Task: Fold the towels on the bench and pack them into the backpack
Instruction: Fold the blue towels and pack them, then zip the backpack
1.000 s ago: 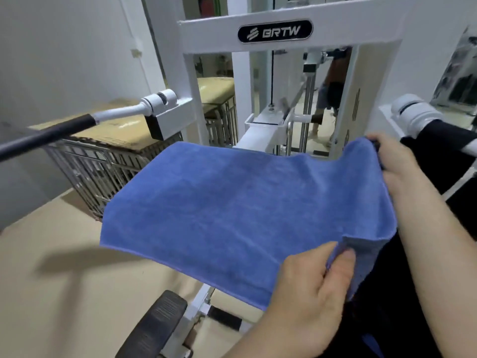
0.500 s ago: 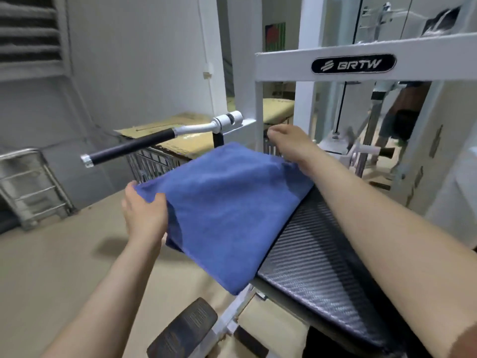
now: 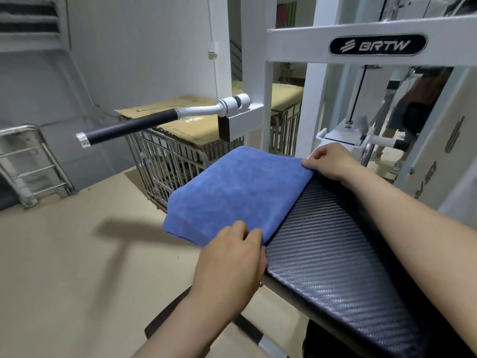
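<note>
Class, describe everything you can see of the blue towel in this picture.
The blue towel is a soft, fuzzy cloth, seemingly folded. It lies flat on the far left part of the black padded bench, its left side overhanging the edge. The left hand pinches its near corner; the right hand holds its far corner. No other towel shows.

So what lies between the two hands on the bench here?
In the head view, only the straight edge of the blue towel runs from the left hand to the right hand, alongside bare bench pad.
</note>
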Demonstrator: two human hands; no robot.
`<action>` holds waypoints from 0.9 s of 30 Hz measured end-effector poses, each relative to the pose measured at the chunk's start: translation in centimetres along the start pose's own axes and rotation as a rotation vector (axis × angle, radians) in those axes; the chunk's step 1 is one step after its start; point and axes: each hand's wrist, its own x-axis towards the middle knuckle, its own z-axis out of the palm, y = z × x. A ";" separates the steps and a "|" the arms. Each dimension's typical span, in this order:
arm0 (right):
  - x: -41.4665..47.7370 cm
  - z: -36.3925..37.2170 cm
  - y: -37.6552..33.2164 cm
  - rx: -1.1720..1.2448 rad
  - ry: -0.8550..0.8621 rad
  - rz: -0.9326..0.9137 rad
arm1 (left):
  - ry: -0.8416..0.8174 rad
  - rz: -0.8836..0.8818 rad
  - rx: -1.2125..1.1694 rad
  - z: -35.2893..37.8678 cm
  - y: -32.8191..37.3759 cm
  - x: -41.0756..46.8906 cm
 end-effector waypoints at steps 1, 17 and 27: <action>-0.2 -0.1 0.1 0.039 0.013 -0.009 | -0.019 0.003 0.028 0.2 0.0 0.1; -7.3 -14.4 4.4 -0.738 -0.139 0.159 | -0.751 0.203 -1.004 -3.8 12.8 1.6; -4.3 -3.2 -5.1 -0.499 -0.494 -0.494 | -0.311 -0.209 -0.040 -1.0 -0.6 6.7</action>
